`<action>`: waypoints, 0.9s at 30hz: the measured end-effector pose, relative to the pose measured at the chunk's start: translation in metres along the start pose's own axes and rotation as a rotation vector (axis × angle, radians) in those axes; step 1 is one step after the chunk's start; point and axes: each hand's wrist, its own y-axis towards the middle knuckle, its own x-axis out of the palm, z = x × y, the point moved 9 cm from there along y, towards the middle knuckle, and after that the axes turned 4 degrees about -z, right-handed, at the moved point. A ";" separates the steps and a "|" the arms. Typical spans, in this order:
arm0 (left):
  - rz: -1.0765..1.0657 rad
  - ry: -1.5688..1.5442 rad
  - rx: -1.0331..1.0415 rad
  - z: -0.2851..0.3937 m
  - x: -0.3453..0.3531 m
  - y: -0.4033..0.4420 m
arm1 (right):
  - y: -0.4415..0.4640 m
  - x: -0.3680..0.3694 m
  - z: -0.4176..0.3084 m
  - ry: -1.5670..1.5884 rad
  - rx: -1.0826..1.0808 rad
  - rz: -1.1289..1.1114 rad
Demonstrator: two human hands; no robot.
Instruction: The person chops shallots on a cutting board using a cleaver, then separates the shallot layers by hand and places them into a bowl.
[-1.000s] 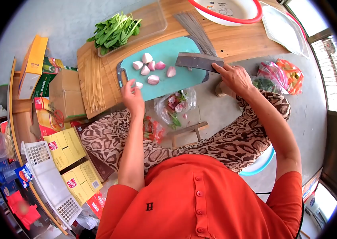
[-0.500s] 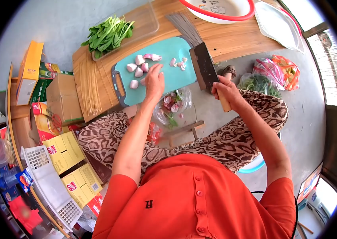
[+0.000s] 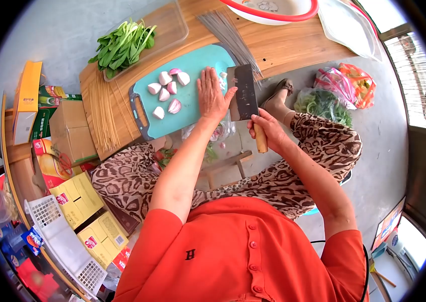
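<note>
My right hand (image 3: 269, 130) is wrapped round the wooden handle of a cleaver (image 3: 243, 93), whose dark, wide blade is over the right edge of the turquoise cutting board (image 3: 145, 121). Flat and with fingers stretched out, my left hand (image 3: 213, 96) lies over the right part of the board, its thumb close to the blade. Several white and purple shallot pieces (image 3: 171, 87) are spread on the board left of that hand. Small white garlic pieces (image 3: 222, 79) show between my left fingers and the blade, partly hidden.
Leafy greens (image 3: 125, 48) lie in a clear tray at the back left. Thin sticks (image 3: 101, 113) and grey strands (image 3: 230, 38) lie on the wooden table (image 3: 283, 45). A red-rimmed basin (image 3: 273, 17) stands behind. Bags of vegetables (image 3: 324, 105) sit on the floor at right.
My left hand has moved right from the shallot pieces towards the garlic and flattened out. The cleaver has shifted left to the board's edge. The shallot pieces lie differently.
</note>
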 end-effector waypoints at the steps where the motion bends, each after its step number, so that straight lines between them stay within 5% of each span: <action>1: -0.003 0.001 -0.001 0.001 0.000 0.001 | 0.002 0.004 0.002 -0.020 0.018 -0.013; 16: 0.031 -0.251 0.002 0.016 -0.023 -0.022 | -0.005 0.045 0.026 -0.028 0.117 -0.090; 21: 0.015 -0.329 -0.067 0.048 -0.042 -0.094 | -0.080 0.047 0.022 -0.133 0.341 -0.109; 27: -0.061 -0.776 -0.315 0.020 0.009 -0.163 | -0.094 0.037 0.055 -0.120 0.578 -0.068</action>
